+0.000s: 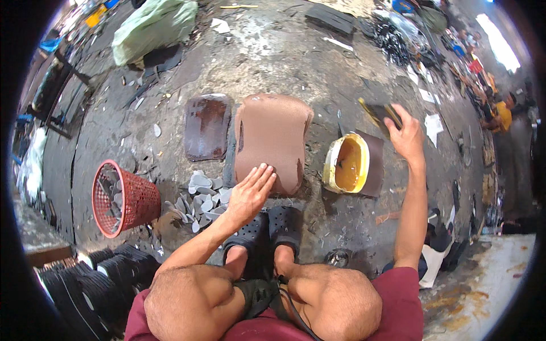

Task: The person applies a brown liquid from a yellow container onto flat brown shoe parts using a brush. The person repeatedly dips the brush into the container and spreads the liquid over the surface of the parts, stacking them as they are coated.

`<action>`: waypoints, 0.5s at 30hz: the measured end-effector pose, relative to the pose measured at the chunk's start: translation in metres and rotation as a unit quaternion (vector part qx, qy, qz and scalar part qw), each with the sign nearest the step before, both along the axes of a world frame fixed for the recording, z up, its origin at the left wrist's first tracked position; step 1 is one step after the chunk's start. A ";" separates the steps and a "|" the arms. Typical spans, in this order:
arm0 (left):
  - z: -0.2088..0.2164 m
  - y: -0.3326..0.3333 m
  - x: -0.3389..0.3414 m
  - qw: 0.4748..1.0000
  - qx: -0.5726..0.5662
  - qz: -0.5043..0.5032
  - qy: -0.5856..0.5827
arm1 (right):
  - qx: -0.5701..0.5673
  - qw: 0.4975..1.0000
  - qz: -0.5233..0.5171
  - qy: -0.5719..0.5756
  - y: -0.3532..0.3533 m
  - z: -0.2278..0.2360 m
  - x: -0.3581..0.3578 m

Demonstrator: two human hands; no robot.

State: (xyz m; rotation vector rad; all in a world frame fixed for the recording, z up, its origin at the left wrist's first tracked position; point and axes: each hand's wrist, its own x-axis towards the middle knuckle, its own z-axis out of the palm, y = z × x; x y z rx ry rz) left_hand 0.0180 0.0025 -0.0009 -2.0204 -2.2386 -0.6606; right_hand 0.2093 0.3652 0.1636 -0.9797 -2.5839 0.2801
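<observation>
My left hand [250,193] lies flat, fingers stretched, on the near edge of a brown sheet [272,136] draped over a low block in front of my feet. Out to the right, my right hand [408,136] grips a dark flat spreader [382,115] with yellow smears along its edge, held beyond and to the right of a tub. That cut-open tub [329,170] has a yellow-coated rim and holds amber, glue-like liquid. Under it shows a dark brown square sheet [373,181]. Left of the block lies a dark, stained, glossy panel [207,128].
Grey sole-shaped pieces [203,196] are heaped left of my feet, beside a tilted red basket [139,204] holding more. Stacked black soles [108,284] fill the lower left. A green plastic bag [153,31] lies far left; dark scraps [392,42] pile far right.
</observation>
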 end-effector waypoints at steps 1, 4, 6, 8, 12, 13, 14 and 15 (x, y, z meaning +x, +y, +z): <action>0.000 -0.002 0.002 1.000 0.001 0.005 -0.002 | -0.023 0.999 0.031 0.029 -0.006 0.000 -0.025; -0.001 0.001 0.006 1.000 0.010 0.002 -0.001 | -0.173 0.973 0.118 0.099 -0.038 -0.006 -0.098; -0.001 0.008 0.005 0.999 0.028 -0.018 -0.016 | -0.170 0.966 0.085 0.175 -0.039 -0.075 -0.137; -0.001 0.004 0.001 0.999 0.028 -0.018 -0.036 | -0.308 0.941 0.070 0.122 -0.064 -0.100 -0.166; -0.004 -0.007 -0.003 0.997 0.020 -0.017 -0.070 | -0.148 0.988 -0.031 -0.016 -0.113 -0.077 -0.170; -0.004 -0.010 -0.003 0.997 0.017 -0.014 -0.078 | -0.153 0.986 -0.052 -0.035 -0.118 -0.075 -0.174; -0.004 -0.008 -0.008 0.996 0.014 -0.019 -0.091 | -0.154 0.984 -0.075 -0.054 -0.120 -0.075 -0.178; -0.004 -0.009 -0.007 0.995 0.010 -0.017 -0.095 | -0.147 0.987 -0.050 -0.047 -0.120 -0.078 -0.184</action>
